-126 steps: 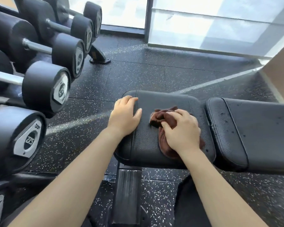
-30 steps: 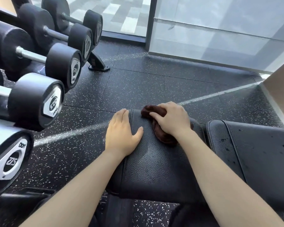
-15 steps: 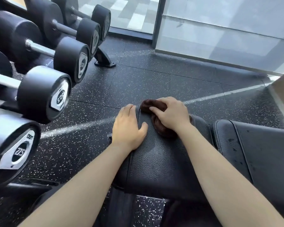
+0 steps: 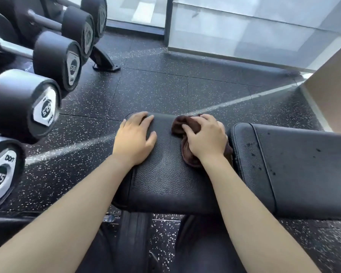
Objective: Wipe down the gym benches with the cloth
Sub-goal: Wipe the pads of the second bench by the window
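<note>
Both hands on the seat pad (image 4: 165, 174): left hand (image 4: 134, 140) flat, right hand (image 4: 207, 138) gripping cloth (image 4: 180, 125).

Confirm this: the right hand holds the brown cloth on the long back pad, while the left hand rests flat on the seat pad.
Wrong in one point: the head view shows the right hand holding the cloth on the seat pad, not the back pad. The left hand does rest flat on the seat pad.
</note>
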`<state>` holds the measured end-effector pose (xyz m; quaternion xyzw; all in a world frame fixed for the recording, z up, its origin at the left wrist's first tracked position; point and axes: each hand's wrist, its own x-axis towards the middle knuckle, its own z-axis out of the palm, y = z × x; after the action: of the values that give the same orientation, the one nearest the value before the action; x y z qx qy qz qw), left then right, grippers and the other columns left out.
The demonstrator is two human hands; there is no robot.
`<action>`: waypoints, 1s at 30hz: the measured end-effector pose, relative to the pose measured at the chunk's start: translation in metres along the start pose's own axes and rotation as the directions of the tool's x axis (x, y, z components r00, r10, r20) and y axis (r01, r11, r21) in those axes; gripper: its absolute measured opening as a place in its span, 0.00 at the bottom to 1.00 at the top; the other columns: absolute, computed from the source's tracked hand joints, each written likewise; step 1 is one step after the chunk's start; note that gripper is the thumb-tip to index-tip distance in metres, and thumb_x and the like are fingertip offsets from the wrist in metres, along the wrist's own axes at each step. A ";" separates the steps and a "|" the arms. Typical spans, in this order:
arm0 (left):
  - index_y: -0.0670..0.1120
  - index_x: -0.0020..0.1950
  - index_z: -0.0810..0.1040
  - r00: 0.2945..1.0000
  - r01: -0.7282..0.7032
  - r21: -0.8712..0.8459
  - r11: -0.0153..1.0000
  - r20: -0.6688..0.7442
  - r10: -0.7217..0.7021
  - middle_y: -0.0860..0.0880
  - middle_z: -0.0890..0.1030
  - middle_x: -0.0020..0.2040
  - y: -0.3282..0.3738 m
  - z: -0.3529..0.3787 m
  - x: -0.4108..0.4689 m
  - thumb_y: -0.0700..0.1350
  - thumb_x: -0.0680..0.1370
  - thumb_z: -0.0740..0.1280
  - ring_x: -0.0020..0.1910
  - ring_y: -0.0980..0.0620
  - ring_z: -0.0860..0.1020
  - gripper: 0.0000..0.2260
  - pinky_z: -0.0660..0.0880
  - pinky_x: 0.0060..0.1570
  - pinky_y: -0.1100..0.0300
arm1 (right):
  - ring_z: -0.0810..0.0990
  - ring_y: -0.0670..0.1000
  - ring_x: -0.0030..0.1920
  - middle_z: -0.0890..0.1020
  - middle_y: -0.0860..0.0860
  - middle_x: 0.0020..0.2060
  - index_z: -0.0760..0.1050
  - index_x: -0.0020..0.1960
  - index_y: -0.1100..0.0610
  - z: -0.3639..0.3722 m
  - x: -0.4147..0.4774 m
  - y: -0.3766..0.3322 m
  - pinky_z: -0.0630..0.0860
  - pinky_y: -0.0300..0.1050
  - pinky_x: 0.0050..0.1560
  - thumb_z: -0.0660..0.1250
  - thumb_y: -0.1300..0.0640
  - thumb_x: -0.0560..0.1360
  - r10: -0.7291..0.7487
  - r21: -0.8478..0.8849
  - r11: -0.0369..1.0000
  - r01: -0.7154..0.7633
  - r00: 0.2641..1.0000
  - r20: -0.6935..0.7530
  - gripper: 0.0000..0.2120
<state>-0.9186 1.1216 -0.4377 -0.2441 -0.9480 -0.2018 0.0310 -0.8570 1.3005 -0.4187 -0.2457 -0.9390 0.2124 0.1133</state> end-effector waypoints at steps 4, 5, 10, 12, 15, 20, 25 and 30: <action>0.44 0.70 0.67 1.000 -0.005 0.016 1.000 0.018 0.005 0.45 0.67 0.71 0.001 -0.003 -0.001 0.49 0.77 0.60 0.70 0.46 0.63 0.22 0.59 0.69 0.45 | 0.70 0.56 0.64 0.74 0.46 0.64 0.77 0.60 0.44 -0.008 -0.007 0.006 0.67 0.54 0.64 0.65 0.39 0.72 -0.052 0.020 0.999 0.050 0.996 0.071 0.19; 0.44 0.70 0.67 1.000 -0.002 0.026 1.000 0.019 0.002 0.45 0.67 0.71 0.004 -0.004 -0.001 0.48 0.77 0.60 0.71 0.46 0.63 0.22 0.58 0.70 0.45 | 0.71 0.55 0.63 0.74 0.45 0.63 0.77 0.59 0.44 -0.011 -0.019 0.010 0.68 0.54 0.64 0.65 0.39 0.72 -0.067 0.022 0.998 0.066 0.995 0.072 0.18; 0.45 0.70 0.68 0.997 -0.039 -0.024 0.999 0.068 0.041 0.46 0.65 0.72 0.042 0.011 0.003 0.46 0.77 0.60 0.72 0.48 0.60 0.21 0.51 0.71 0.43 | 0.74 0.56 0.59 0.77 0.44 0.58 0.79 0.54 0.43 -0.031 -0.085 0.052 0.73 0.56 0.57 0.70 0.44 0.70 -0.040 0.053 0.998 0.045 0.994 -0.102 0.13; 0.46 0.71 0.66 0.988 -0.104 -0.028 0.994 0.108 0.107 0.47 0.64 0.73 0.070 0.027 0.006 0.49 0.78 0.58 0.73 0.49 0.58 0.22 0.49 0.71 0.43 | 0.74 0.57 0.60 0.78 0.45 0.59 0.79 0.54 0.43 -0.043 -0.087 0.078 0.73 0.58 0.56 0.70 0.45 0.70 0.025 0.000 1.000 -0.025 0.978 -0.207 0.13; 0.46 0.74 0.60 0.987 -0.109 0.000 0.994 0.121 0.108 0.49 0.59 0.76 0.108 0.051 0.012 0.52 0.78 0.55 0.75 0.49 0.53 0.25 0.45 0.72 0.43 | 0.72 0.58 0.62 0.77 0.46 0.60 0.80 0.55 0.45 -0.052 -0.070 0.104 0.71 0.59 0.58 0.70 0.45 0.71 0.130 -0.016 0.990 -0.138 0.960 -0.249 0.13; 0.47 0.73 0.60 0.996 -0.070 0.054 0.996 0.064 0.067 0.50 0.61 0.75 0.114 0.062 0.016 0.58 0.76 0.51 0.75 0.48 0.54 0.28 0.47 0.72 0.42 | 0.71 0.57 0.62 0.77 0.47 0.61 0.80 0.56 0.46 -0.042 -0.020 0.104 0.68 0.58 0.59 0.68 0.43 0.72 0.099 -0.044 0.993 -0.109 0.978 -0.184 0.15; 0.48 0.73 0.61 0.993 -0.060 0.076 0.995 0.105 0.052 0.49 0.63 0.74 0.117 0.052 0.015 0.58 0.76 0.51 0.74 0.48 0.56 0.28 0.49 0.72 0.44 | 0.69 0.56 0.64 0.74 0.46 0.64 0.78 0.59 0.46 -0.048 0.018 0.098 0.67 0.57 0.63 0.65 0.42 0.74 0.083 -0.053 0.995 -0.084 0.996 -0.021 0.16; 0.48 0.73 0.61 0.990 -0.054 0.044 0.998 0.134 0.048 0.50 0.63 0.74 0.117 0.047 0.015 0.58 0.77 0.53 0.74 0.48 0.56 0.27 0.48 0.72 0.44 | 0.71 0.56 0.63 0.76 0.46 0.62 0.79 0.57 0.46 -0.066 -0.035 0.107 0.69 0.57 0.62 0.68 0.45 0.72 0.092 -0.018 0.996 -0.092 0.996 -0.014 0.15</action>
<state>-0.8743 1.2403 -0.4356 -0.2803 -0.9459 -0.1618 -0.0213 -0.7619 1.3901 -0.4132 -0.2910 -0.9279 0.2069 0.1074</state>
